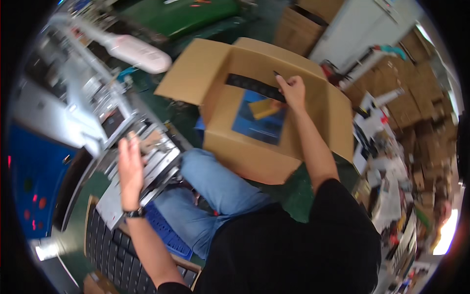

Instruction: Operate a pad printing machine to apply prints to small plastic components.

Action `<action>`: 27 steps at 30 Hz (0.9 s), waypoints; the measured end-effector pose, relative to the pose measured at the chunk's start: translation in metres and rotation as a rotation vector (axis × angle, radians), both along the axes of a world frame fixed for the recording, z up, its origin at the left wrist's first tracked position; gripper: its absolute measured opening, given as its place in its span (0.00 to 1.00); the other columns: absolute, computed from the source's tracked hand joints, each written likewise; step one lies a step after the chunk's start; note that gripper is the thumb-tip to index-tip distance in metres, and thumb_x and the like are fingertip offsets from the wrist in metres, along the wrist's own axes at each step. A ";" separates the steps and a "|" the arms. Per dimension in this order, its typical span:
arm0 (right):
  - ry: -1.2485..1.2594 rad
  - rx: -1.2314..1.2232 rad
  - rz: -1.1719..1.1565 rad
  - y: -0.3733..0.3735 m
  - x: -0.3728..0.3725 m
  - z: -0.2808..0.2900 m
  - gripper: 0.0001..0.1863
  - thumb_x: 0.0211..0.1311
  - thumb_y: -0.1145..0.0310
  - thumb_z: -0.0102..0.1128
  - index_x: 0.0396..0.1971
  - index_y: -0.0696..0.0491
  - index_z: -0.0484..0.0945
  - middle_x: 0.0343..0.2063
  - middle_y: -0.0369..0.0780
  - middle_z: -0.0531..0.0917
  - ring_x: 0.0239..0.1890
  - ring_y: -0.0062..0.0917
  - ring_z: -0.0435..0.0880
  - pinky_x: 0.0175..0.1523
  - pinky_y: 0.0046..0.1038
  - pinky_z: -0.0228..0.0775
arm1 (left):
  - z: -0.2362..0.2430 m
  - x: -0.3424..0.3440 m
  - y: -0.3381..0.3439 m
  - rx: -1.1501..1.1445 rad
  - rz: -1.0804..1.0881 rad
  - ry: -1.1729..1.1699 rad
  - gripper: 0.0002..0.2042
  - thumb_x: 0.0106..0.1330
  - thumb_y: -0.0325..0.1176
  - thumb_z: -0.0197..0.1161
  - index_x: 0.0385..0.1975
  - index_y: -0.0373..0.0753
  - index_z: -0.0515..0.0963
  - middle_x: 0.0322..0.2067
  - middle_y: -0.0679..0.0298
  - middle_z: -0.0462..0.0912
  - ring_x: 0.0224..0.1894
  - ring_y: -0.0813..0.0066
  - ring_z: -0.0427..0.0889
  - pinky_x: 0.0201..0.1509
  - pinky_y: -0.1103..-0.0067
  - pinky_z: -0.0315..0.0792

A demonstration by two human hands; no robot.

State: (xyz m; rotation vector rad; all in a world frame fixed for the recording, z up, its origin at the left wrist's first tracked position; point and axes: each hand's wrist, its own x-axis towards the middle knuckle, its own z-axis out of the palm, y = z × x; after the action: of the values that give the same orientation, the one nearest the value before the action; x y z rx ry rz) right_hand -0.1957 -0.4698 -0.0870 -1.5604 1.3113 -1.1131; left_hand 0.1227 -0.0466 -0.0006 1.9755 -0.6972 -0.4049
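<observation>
My right hand (293, 89) reaches into an open cardboard box (220, 142) on the floor and pinches one end of a long flat black strip (252, 86) lying across the box. Below the strip, a blue sheet (254, 125) and a yellow piece (264, 108) lie inside the box. My left hand (129, 164) is raised with fingers apart over a grey metal machine fixture (156, 157) at the left, holding nothing. A dark watch is on that wrist. My knee in blue jeans (215, 183) is between the two hands.
A blue plastic crate (169, 237) and a tray of dark strips (112, 255) sit at lower left. A white lamp arm (132, 46) hangs over the machine. Stacked cardboard boxes (416, 88) and cluttered shelves (391, 196) fill the right. Green floor (289, 193) surrounds the box.
</observation>
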 end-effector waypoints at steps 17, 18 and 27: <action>1.051 -0.052 -0.104 -0.061 -0.066 -0.095 0.28 0.75 0.45 0.52 0.47 0.59 0.85 0.43 0.55 0.90 0.47 0.55 0.89 0.53 0.48 0.81 | -0.050 -0.048 0.242 0.025 0.556 -0.186 0.10 0.80 0.37 0.63 0.45 0.37 0.73 0.35 0.65 0.74 0.32 0.80 0.71 0.38 0.83 0.70; 1.047 -0.063 -0.049 -0.059 -0.059 -0.094 0.28 0.75 0.45 0.52 0.47 0.59 0.85 0.43 0.55 0.90 0.47 0.55 0.89 0.53 0.48 0.81 | -0.045 -0.054 0.255 0.048 0.619 -0.178 0.11 0.80 0.37 0.63 0.45 0.37 0.73 0.35 0.65 0.75 0.32 0.80 0.71 0.39 0.83 0.71; 1.060 -0.367 0.630 -0.019 -0.034 -0.077 0.24 0.79 0.52 0.45 0.41 0.55 0.85 0.39 0.49 0.90 0.41 0.52 0.88 0.47 0.49 0.80 | -0.051 -0.056 0.308 0.118 0.913 -0.321 0.11 0.71 0.37 0.72 0.43 0.36 0.82 0.33 0.64 0.83 0.33 0.72 0.79 0.42 0.76 0.76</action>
State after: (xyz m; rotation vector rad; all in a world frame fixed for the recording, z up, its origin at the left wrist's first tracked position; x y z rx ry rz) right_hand -0.2299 -0.4892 -0.1642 -2.7731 1.0580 -0.0569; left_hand 0.0672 0.2612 -0.0515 2.2537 0.0954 0.4375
